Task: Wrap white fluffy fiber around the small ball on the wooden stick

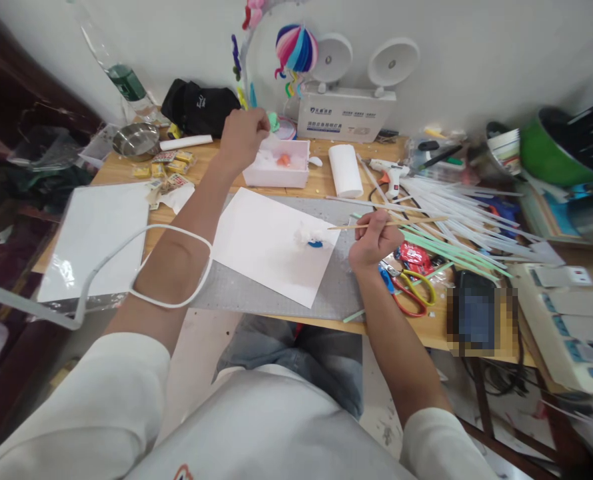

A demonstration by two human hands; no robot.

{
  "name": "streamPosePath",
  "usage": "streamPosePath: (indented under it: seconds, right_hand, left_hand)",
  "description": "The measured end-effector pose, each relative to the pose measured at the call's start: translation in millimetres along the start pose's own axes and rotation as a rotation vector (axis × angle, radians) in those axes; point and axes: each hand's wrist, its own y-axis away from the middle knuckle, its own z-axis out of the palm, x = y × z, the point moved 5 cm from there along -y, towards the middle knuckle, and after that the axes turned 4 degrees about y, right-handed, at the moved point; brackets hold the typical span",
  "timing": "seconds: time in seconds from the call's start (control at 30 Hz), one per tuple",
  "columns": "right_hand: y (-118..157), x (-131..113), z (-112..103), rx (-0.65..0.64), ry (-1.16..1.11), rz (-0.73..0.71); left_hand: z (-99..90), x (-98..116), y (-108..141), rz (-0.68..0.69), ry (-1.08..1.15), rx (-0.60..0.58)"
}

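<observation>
My left hand (pixel 245 139) is raised beside the pink box (pixel 276 177), its fingers pinched on a wisp of white fluff (pixel 272 139). White fluff and a small orange piece (pixel 283 160) lie inside the box. Over the right part of the mat, my right hand (pixel 375 240) is closed round a thin wooden stick (pixel 344 227), whose tip points left. Just past that tip, a clump of white fluff (pixel 307 233) with a blue piece (pixel 315 244) rests on the white paper (pixel 271 247). The paper lies tilted on the grey mat (pixel 236 290).
Right of the mat are scissors (pixel 414 293), a glue gun (pixel 391 175), many pale strips (pixel 446 200) and a phone (pixel 476 307). A white roll (pixel 345 171) stands behind. A white ring-shaped frame (pixel 149 303) crosses my left forearm. Left are plastic-covered sheets (pixel 96 233) and a metal bowl (pixel 136 140).
</observation>
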Motion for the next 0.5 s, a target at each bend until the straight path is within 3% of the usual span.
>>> streamPosePath:
  seconds: [0.13, 0.23, 0.27, 0.37, 0.43, 0.5]
  right_hand:
    - [0.7, 2.1, 1.2, -0.021, 0.021, -0.002]
    - [1.6, 1.8, 2.6, -0.027, 0.018, 0.002]
    - [1.5, 1.2, 3.0, -0.026, 0.004, 0.008]
    - [0.2, -0.9, 3.0, -0.012, -0.040, 0.034]
    - [-0.6, -1.3, 2.8, -0.024, -0.039, 0.053]
    - [0.0, 0.0, 6.2, -0.130, 0.021, 0.063]
  left_hand:
    - [-18.3, 9.0, 20.9, 0.004, 0.123, 0.074]
    - [-21.3, 37.1, 63.2, -0.069, 0.448, 0.114]
    - [-17.3, 49.8, 82.3, -0.113, 0.566, 0.078]
    - [12.4, 90.6, 145.8, -0.208, 0.795, -0.307]
    - [35.0, 106.2, 184.0, -0.239, 0.842, -0.569]
    - [51.8, 107.1, 207.8, -0.234, 0.790, -0.661]
